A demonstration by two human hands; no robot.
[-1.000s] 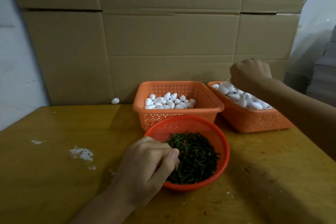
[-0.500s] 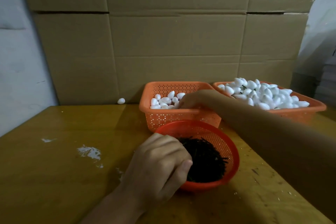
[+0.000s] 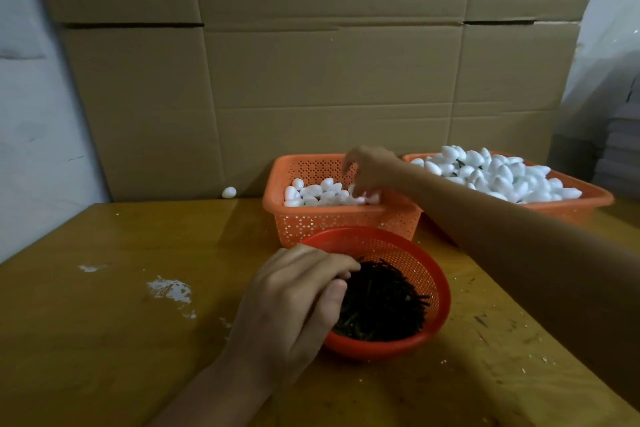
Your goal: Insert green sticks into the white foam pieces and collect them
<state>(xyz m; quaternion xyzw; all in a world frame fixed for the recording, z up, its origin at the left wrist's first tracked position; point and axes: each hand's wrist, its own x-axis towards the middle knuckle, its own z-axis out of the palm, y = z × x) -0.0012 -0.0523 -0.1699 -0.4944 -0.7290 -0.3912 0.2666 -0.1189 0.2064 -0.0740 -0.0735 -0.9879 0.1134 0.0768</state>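
Observation:
A round red basket [image 3: 434, 284] near the table's front holds a heap of dark green sticks [image 3: 384, 305]. My left hand [image 3: 294, 302] reaches over its left rim, fingers curled into the sticks. Behind it an orange rectangular basket [image 3: 332, 225] holds plain white foam pieces [image 3: 318, 194]. My right hand [image 3: 367, 170] hangs over that basket with fingertips down among the foam pieces; whether it holds one is hidden. A second orange basket [image 3: 588, 201] at the right is piled with foam pieces [image 3: 495, 173], some showing green sticks.
Everything stands on a yellow-brown wooden table [image 3: 104, 340]. Stacked cardboard boxes [image 3: 329, 80] form a wall just behind the baskets. One stray foam piece [image 3: 229, 192] lies at the table's back edge. White foam crumbs [image 3: 169, 289] mark the table at the left.
My right hand left the right basket, crossed to the middle basket and now dips its fingers among the foam pieces. My left hand stayed at the stick basket's left rim.

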